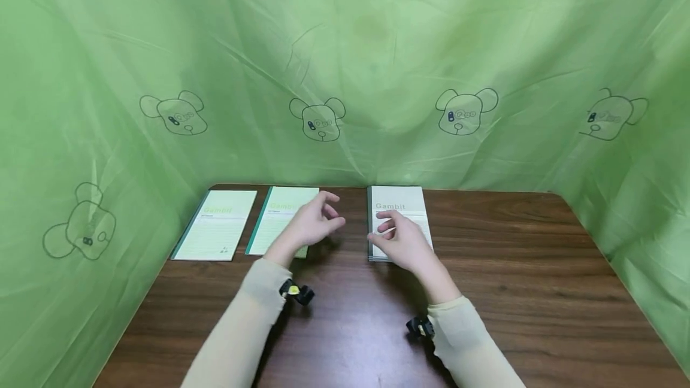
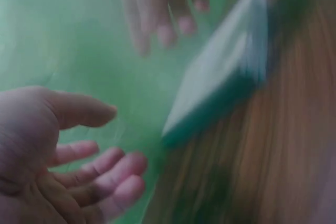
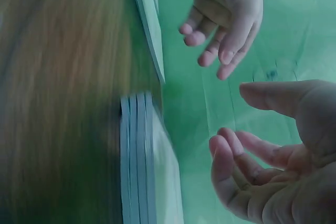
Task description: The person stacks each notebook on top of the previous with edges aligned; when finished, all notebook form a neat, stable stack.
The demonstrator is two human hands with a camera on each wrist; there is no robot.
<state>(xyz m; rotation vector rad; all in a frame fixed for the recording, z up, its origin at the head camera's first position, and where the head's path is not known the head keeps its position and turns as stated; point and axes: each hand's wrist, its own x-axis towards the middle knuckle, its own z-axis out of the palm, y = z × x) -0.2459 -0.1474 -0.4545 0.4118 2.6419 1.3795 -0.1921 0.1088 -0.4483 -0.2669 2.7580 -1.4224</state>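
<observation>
Both grips are empty and fairly wide, thumb set apart from loosely bent fingers: the left hand (image 1: 309,224) hovers over the right side of the middle notebook (image 1: 271,227), and the right hand (image 1: 403,242) hovers over the gray-spined stack of Gambit notebooks (image 1: 399,197). The middle notebook and the left notebook (image 1: 215,229), 2 pale covers with green spines, lie side by side, well left of the stack, near the far edge of the brown wooden table (image 1: 539,280).

The brown wood-grain table (image 1: 517,292) bears two green-spined notebooks (image 1: 214,229) and a grey-spined notebook stack (image 1: 398,197).
</observation>
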